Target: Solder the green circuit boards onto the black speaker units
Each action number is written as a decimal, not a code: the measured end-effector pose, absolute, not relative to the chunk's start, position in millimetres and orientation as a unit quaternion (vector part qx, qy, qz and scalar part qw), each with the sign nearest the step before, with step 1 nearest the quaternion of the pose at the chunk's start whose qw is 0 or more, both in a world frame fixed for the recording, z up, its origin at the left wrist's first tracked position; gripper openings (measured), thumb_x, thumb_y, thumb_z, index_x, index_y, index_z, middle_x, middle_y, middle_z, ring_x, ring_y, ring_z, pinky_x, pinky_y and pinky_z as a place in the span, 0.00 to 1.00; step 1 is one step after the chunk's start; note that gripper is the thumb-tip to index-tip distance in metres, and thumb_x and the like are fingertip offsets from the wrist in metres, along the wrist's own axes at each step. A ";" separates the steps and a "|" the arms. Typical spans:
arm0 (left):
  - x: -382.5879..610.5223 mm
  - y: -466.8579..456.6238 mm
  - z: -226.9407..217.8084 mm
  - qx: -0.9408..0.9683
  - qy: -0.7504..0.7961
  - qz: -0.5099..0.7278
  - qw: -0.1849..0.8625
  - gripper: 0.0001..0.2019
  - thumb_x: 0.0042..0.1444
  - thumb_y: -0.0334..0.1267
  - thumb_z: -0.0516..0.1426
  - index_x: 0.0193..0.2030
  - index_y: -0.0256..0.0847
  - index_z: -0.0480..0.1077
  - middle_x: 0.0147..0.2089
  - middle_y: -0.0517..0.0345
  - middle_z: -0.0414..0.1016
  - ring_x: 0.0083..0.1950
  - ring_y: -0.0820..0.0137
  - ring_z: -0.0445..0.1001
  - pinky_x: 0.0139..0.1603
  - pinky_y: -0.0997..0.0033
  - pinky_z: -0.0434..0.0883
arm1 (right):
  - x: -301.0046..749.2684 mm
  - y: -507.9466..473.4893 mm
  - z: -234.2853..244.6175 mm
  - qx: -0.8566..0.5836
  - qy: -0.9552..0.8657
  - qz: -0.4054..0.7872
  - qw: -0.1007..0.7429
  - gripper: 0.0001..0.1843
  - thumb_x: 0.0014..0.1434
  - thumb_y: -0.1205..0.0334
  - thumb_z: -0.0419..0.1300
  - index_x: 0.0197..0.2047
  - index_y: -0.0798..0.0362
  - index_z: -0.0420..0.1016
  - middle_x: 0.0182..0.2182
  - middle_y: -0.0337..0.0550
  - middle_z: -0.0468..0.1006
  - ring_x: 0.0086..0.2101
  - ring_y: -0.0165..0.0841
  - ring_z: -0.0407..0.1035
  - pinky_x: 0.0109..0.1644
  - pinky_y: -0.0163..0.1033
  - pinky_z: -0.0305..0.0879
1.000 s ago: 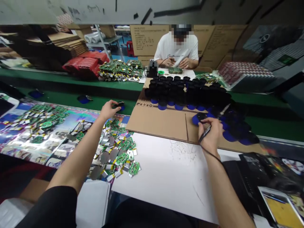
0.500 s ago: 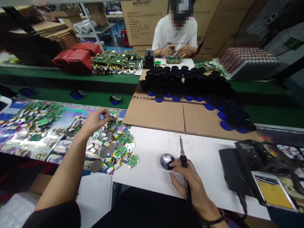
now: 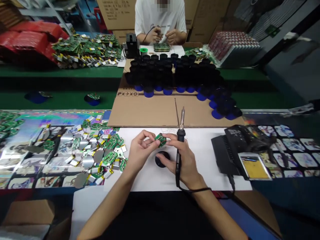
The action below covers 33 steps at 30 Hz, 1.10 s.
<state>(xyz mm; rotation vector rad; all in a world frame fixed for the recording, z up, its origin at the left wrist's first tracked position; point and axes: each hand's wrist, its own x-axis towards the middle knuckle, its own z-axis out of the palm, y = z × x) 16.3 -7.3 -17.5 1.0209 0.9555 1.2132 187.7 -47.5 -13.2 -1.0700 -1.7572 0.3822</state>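
My left hand [image 3: 140, 150] pinches a small green circuit board [image 3: 160, 139] over the white sheet [image 3: 155, 173]. My right hand [image 3: 183, 158] also has fingertips on that board while it grips a soldering iron [image 3: 179, 138], tip pointing away from me. A round black part [image 3: 162, 159] lies on the sheet just below the board, between both hands. A pile of green boards with silver batteries [image 3: 100, 150] lies left of my left hand.
A black soldering station [image 3: 241, 150] stands to the right. Flat cardboard [image 3: 160, 110] ahead carries many black and blue round parts [image 3: 175, 75]. Beyond a green belt [image 3: 57, 98] with two blue parts, a person in a white shirt [image 3: 160, 16] works opposite. More boards [image 3: 85, 50] are heaped far left.
My left hand left the pile and came to the centre with a green board. My right hand let go of the round part and joined it, the iron still held. The view tilted down.
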 end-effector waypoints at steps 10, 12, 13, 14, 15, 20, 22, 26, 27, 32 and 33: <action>-1.1 -21.2 -13.6 0.660 0.371 0.401 0.516 0.17 0.67 0.39 0.64 0.60 0.50 0.70 0.64 0.47 0.72 0.69 0.56 0.72 0.65 0.54 0.76 | 222.1 -61.6 -19.5 -0.476 -0.621 0.270 0.561 0.25 0.62 0.69 0.69 0.56 0.44 0.64 0.58 0.52 0.78 0.60 0.44 0.76 0.67 0.61 0.74; -14.0 -27.8 -18.0 0.745 0.354 0.296 0.482 0.30 0.61 0.36 0.68 0.68 0.54 0.66 0.71 0.46 0.65 0.76 0.51 0.64 0.72 0.47 0.71 | 233.1 -67.5 -22.2 -0.486 -0.609 0.288 0.557 0.25 0.62 0.70 0.69 0.57 0.44 0.65 0.58 0.52 0.77 0.62 0.43 0.74 0.67 0.59 0.74; -16.8 -32.6 -22.6 0.768 0.349 0.254 0.473 0.36 0.58 0.36 0.70 0.71 0.56 0.64 0.73 0.46 0.62 0.77 0.49 0.62 0.73 0.45 0.70 | 237.4 -70.8 -24.4 -0.490 -0.606 0.297 0.552 0.25 0.62 0.70 0.69 0.57 0.44 0.65 0.59 0.52 0.76 0.63 0.43 0.74 0.67 0.57 0.74; -16.8 -38.0 -28.6 0.778 0.352 0.232 0.465 0.40 0.56 0.38 0.72 0.73 0.56 0.62 0.74 0.45 0.59 0.77 0.48 0.62 0.74 0.45 0.70 | 240.8 -74.2 -27.0 -0.493 -0.604 0.306 0.546 0.26 0.62 0.71 0.69 0.57 0.44 0.65 0.59 0.52 0.76 0.63 0.42 0.73 0.67 0.56 0.75; -14.5 -43.3 -35.3 0.780 0.366 0.229 0.454 0.43 0.55 0.41 0.74 0.74 0.56 0.61 0.73 0.44 0.59 0.75 0.47 0.63 0.73 0.45 0.71 | 243.2 -77.6 -29.9 -0.495 -0.604 0.314 0.540 0.26 0.62 0.71 0.69 0.58 0.44 0.66 0.59 0.52 0.76 0.63 0.41 0.73 0.67 0.55 0.75; 4.2 -51.3 -56.0 0.734 0.434 0.322 0.412 0.33 0.57 0.40 0.72 0.67 0.49 0.66 0.61 0.45 0.69 0.63 0.53 0.76 0.63 0.51 0.79 | 244.5 -90.2 -42.2 -0.490 -0.630 0.333 0.502 0.28 0.63 0.71 0.68 0.61 0.43 0.65 0.60 0.51 0.76 0.63 0.39 0.74 0.67 0.53 0.75; 2.8 -43.4 -52.4 0.734 0.389 0.305 0.465 0.31 0.61 0.34 0.68 0.69 0.49 0.64 0.66 0.45 0.72 0.68 0.53 0.74 0.67 0.50 0.76 | 242.5 -92.7 -44.9 -0.491 -0.650 0.330 0.478 0.27 0.64 0.71 0.67 0.62 0.43 0.66 0.60 0.51 0.77 0.63 0.40 0.75 0.68 0.54 0.75; -8.1 -29.3 -42.6 0.739 0.328 0.263 0.526 0.31 0.67 0.29 0.59 0.74 0.51 0.59 0.79 0.46 0.61 0.81 0.54 0.60 0.77 0.45 0.66 | 234.5 -94.0 -49.0 -0.490 -0.688 0.315 0.432 0.26 0.66 0.71 0.65 0.63 0.44 0.66 0.61 0.52 0.78 0.63 0.41 0.75 0.67 0.54 0.76; -9.7 -28.6 -42.8 0.740 0.326 0.270 0.522 0.30 0.67 0.29 0.59 0.73 0.51 0.60 0.80 0.46 0.59 0.82 0.54 0.58 0.78 0.45 0.65 | 232.1 -93.6 -49.9 -0.488 -0.697 0.309 0.424 0.26 0.66 0.72 0.65 0.63 0.44 0.67 0.61 0.52 0.78 0.63 0.42 0.75 0.66 0.54 0.76; -6.0 -38.8 -54.0 0.720 0.370 0.378 0.449 0.17 0.66 0.32 0.64 0.60 0.47 0.74 0.69 0.44 0.68 0.71 0.55 0.71 0.73 0.49 0.71 | 223.2 -87.8 -51.0 -0.467 -0.752 0.254 0.390 0.28 0.64 0.73 0.66 0.64 0.44 0.69 0.61 0.53 0.80 0.61 0.45 0.75 0.64 0.58 0.76; -4.4 -41.5 -55.2 0.713 0.380 0.396 0.436 0.12 0.65 0.34 0.65 0.54 0.46 0.77 0.66 0.44 0.70 0.66 0.56 0.75 0.68 0.51 0.74 | 222.3 -86.4 -50.7 -0.464 -0.759 0.245 0.385 0.28 0.64 0.73 0.66 0.64 0.44 0.69 0.61 0.52 0.80 0.61 0.46 0.75 0.63 0.59 0.77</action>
